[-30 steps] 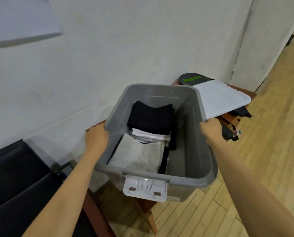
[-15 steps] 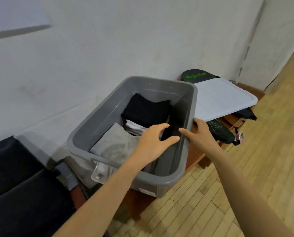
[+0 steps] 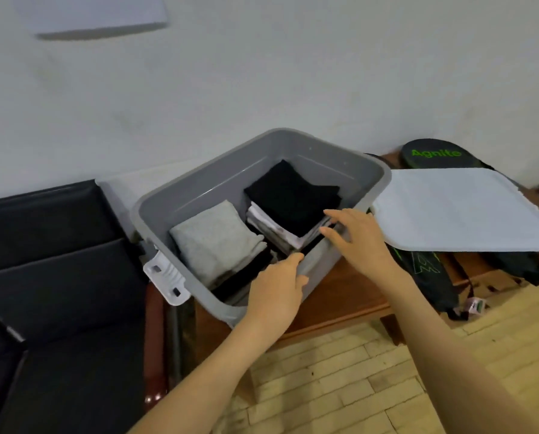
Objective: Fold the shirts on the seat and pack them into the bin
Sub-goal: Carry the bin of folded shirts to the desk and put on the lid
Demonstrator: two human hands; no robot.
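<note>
Bin set on the desk, hands moved from the side rims to the near rim
The grey bin (image 3: 349,166) sits turned on the wooden desk (image 3: 340,296); one second ago both hands held it by opposite side rims. The left hand (image 3: 276,286) has its grip clamped on the near rim, thumb on the outer wall; the right hand (image 3: 357,241) has its grip apart, fingers straight above that rim. Inside lie a folded black shirt (image 3: 293,195) on a white one, and a grey shirt (image 3: 213,241) beside them. The visible part of the black seat (image 3: 58,245) shows no shirts, so packing appears complete; the white lid (image 3: 459,208) is off, just beside the bin
</note>
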